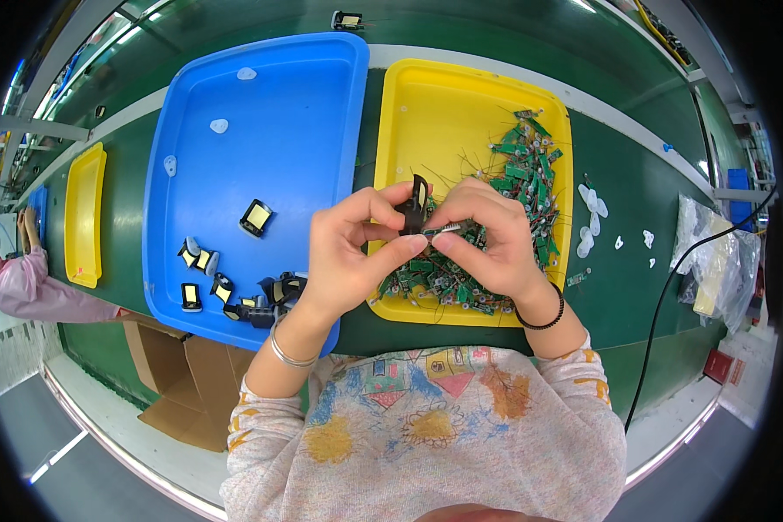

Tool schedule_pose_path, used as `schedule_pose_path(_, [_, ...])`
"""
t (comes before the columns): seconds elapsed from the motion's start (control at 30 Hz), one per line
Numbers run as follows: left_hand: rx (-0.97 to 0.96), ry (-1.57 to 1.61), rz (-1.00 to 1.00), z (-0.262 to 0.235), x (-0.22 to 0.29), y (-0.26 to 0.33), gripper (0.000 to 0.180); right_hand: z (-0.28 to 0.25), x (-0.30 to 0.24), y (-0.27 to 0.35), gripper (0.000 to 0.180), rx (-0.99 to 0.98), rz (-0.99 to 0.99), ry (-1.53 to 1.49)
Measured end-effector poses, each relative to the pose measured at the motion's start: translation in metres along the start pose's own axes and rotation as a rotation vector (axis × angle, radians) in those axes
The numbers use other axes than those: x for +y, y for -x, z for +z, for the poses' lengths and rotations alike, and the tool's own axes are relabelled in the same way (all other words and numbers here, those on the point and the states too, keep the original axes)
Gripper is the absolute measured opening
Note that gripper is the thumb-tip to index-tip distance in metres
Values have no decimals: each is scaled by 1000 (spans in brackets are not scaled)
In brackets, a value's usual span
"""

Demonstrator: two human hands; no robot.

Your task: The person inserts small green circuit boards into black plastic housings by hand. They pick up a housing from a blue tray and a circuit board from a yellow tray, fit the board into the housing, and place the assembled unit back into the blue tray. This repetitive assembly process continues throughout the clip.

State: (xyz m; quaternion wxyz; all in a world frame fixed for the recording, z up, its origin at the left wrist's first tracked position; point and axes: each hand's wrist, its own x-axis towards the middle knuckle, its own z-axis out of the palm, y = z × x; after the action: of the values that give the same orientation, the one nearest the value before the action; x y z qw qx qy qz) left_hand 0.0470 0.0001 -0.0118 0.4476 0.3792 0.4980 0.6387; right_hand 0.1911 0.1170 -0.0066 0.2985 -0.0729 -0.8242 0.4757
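Note:
My left hand [357, 244] pinches a black plastic housing [416, 207], held upright above the near left side of the yellow tray [391, 130]. Fingers closed, my right hand [489, 230] meets it and grips a small circuit board [445, 230] against the housing's lower end. Fingertips hide part of where the two pieces touch. Below and around my right hand lies a heap of green circuit boards [531, 174] with thin wires. The blue tray [261, 52], left of my hands, holds several black housings with cream-coloured pads [255, 217], most of them bunched near its front edge.
White translucent pieces [590, 217] lie on the green table to the right, near a clear plastic bag [709, 252] and a black cable [661, 322]. Another yellow tray [84, 217] sits at far left, by a co-worker's pink sleeve [43, 283]. A cardboard box [191, 383] stands below the table edge.

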Motion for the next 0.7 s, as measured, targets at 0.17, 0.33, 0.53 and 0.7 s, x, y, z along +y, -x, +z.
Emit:
schedule_pose_path(0.17, [-17,-205,-43,3,10,-8,21,5,1,5,18,115,374,-467])
schedule_pose_path(0.33, [40,-356,140,-1,-4,-9,29,5,1,4,16,162,426,-667])
schedule_pose_path(0.53, [76,30,-11,0,0,-9,33,6,4,4,19,140,447,-576])
schedule_pose_path(0.7, [-2,194,-162,-1,-5,-8,37,2,6,6,12,118,521,-662])
